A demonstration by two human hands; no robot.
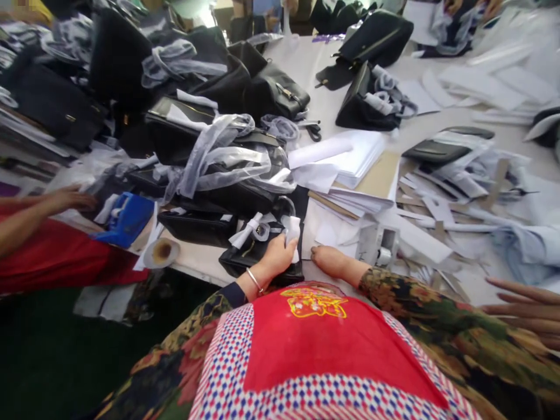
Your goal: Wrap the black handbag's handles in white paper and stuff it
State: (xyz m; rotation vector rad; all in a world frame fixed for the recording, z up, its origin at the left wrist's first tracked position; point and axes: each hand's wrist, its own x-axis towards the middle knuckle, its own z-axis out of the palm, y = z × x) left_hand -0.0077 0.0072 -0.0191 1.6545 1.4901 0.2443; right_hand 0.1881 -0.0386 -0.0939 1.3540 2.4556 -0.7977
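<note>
A black handbag (pixel 245 256) lies at the table edge right in front of me, its handle wrapped in white material. My left hand (pixel 280 255), with a bangle at the wrist, is closed around the white-wrapped handle (pixel 291 230) on the bag's right side. Just to the right of the bag, my right hand (pixel 328 261) rests low over the table with its fingers curled together. Whatever those fingers may pinch is too small to make out. Close behind my left hand, another black bag (pixel 196 226) lies flat.
Black bags with plastic-wrapped handles (pixel 227 163) are heaped to the left and behind. A paper stack (pixel 359 160), a tape dispenser (pixel 380 245) and scraps lie rightward. On the left are a blue dispenser (pixel 126 219), a tape roll (pixel 161 252) and another person's hand (pixel 72 199); another hand (pixel 525 306) reaches in right.
</note>
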